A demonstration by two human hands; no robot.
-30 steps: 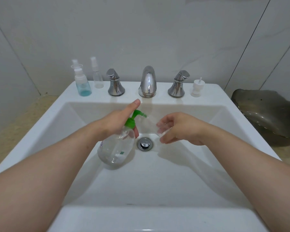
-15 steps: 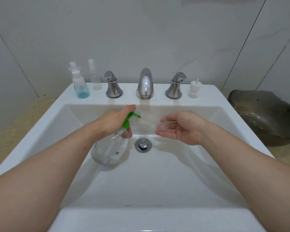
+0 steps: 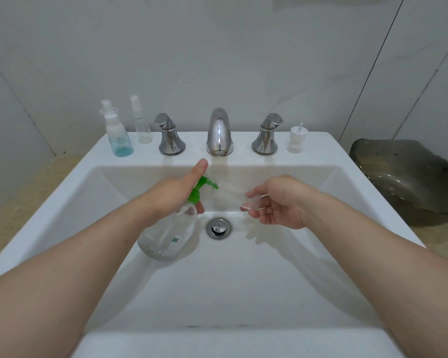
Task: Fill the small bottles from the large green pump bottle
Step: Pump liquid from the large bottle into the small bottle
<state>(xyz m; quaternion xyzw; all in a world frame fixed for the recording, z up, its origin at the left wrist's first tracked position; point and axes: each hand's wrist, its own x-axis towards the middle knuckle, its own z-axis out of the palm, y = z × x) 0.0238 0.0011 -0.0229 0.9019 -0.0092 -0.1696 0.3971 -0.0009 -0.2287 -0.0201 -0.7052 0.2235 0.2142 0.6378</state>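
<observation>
From the head view, the person is reaching both bare forearms into a white sink (image 3: 243, 342). The left grip (image 3: 176, 192) is clamping round the neck of the large green pump bottle (image 3: 166, 236), with lower fingers curling under the collar and the index finger (image 3: 198, 167) stretching straight out above the green pump head (image 3: 201, 188). Whether that finger is touching the pump head cannot be told. The pump bottle is tilting, its clear body hanging low over the basin floor just left of the drain (image 3: 219, 228) and its nozzle pointing right.

The right grip (image 3: 282, 202) is pinching a small clear bottle (image 3: 252, 202) between thumb and fingertips, palm turning up. This small bottle is lying roughly level above the drain, blurred and almost see-through, its far end reaching towards the nozzle; whether the two are touching cannot be told.

Along the back ledge of the sink, a blue-tinted bottle (image 3: 118, 136) with a white sprayer is standing at the far left, with a clear spray bottle (image 3: 141, 125) just beside it. Next to them are standing the left tap handle (image 3: 170, 136), the chrome spout (image 3: 219, 133), the right tap handle (image 3: 267, 135) and a white pump cap (image 3: 298, 140) standing on its own. A dark dish (image 3: 409, 177) is sitting on the tabletop to the right of the sink.
</observation>
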